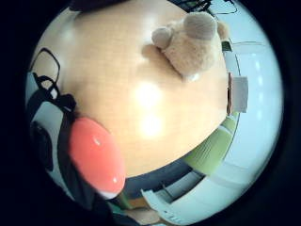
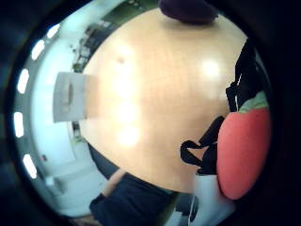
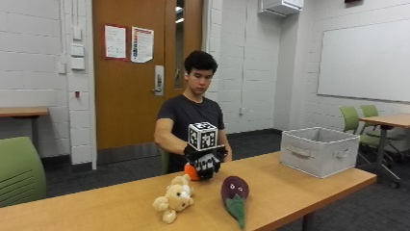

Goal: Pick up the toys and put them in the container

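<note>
bare table (image 3: 288, 185) toward container (image 3: 318, 150) | obstacles — teddy (image 3: 173, 198), eggplant (image 3: 234, 192)

Table: a long light wooden table (image 3: 301, 185) spans the lower frame of the outside view.
Door: a brown wooden door (image 3: 131, 82) with a metal handle stands at upper left, two paper notices (image 3: 129, 43) pinned to it.
Whiteboard: a white wall-mounted board (image 3: 365, 60) fills the upper right.
Chairs: a green plastic chair (image 3: 19, 171) sits at the left edge; two more green chairs (image 3: 359, 120) flank a second wooden table (image 3: 388, 120) at right.
Wall: white painted block wall (image 3: 38, 72), with an air unit (image 3: 280, 6) mounted at top.
</note>
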### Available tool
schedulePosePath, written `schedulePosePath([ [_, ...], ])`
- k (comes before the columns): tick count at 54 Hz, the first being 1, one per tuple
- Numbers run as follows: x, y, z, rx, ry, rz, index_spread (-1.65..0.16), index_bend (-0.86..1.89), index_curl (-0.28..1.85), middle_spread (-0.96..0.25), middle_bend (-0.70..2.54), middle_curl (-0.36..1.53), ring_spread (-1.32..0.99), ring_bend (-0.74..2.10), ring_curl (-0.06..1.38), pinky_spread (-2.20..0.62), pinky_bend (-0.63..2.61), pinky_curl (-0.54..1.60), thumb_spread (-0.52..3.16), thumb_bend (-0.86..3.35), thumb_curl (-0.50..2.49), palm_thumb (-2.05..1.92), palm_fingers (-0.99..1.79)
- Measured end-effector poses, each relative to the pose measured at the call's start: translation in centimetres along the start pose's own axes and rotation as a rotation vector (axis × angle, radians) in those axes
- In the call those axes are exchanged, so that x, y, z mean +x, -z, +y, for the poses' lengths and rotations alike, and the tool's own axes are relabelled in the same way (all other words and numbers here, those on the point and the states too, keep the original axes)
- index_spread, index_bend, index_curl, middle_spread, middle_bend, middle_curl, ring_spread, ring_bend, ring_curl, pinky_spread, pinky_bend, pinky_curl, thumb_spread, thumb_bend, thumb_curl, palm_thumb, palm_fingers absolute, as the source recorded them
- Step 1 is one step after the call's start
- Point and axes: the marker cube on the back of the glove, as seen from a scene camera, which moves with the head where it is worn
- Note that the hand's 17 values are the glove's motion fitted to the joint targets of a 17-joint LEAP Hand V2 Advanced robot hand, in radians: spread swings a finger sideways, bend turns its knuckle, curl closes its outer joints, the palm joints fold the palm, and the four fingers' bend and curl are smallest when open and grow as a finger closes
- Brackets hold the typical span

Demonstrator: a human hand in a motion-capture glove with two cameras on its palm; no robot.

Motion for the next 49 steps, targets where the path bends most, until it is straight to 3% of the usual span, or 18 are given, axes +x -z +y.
schedulePosePath([
  [11, -3.0, 5.8, -0.9, 0.046, 0.010, -0.101, -0.42, 0.39, 0.97, -0.40, 0.81, 0.60, -0.45, 1.03, 0.48, -0.46, 0.71, 0.39, 0.82, 0.23, 0.60, 0.66, 1.13],
  [24, -11.4, 18.2, -4.5, 0.170, 0.068, -0.119, -0.46, 0.34, 1.17, -0.41, 0.83, 0.65, -0.44, 1.08, 0.50, -0.46, 0.75, 0.39, 0.73, 0.21, 0.71, 0.65, 1.09],
  [37, -27.1, 26.0, -6.0, 0.249, 0.237, -0.096, -0.49, 0.28, 1.32, -0.42, 0.82, 0.68, -0.43, 1.09, 0.50, -0.46, 0.77, 0.38, 0.70, 0.21, 0.82, 0.64, 1.08],
  [43, -37.5, 27.1, -4.6, 0.267, 0.528, -0.082, -0.50, 0.24, 1.38, -0.42, 0.81, 0.70, -0.43, 1.09, 0.50, -0.46, 0.77, 0.38, 0.69, 0.20, 0.86, 0.63, 1.08],
  [47, -43.4, 27.5, -4.3, 0.261, 0.508, -0.096, -0.50, 0.22, 1.41, -0.42, 0.81, 0.70, -0.43, 1.09, 0.50, -0.46, 0.77, 0.38, 0.69, 0.20, 0.89, 0.63, 1.09],
  [49, -45.7, 27.5, -3.9, 0.265, 0.567, -0.091, -0.51, 0.21, 1.43, -0.42, 0.81, 0.71, -0.43, 1.09, 0.49, -0.45, 0.77, 0.37, 0.69, 0.20, 0.90, 0.62, 1.09],
])
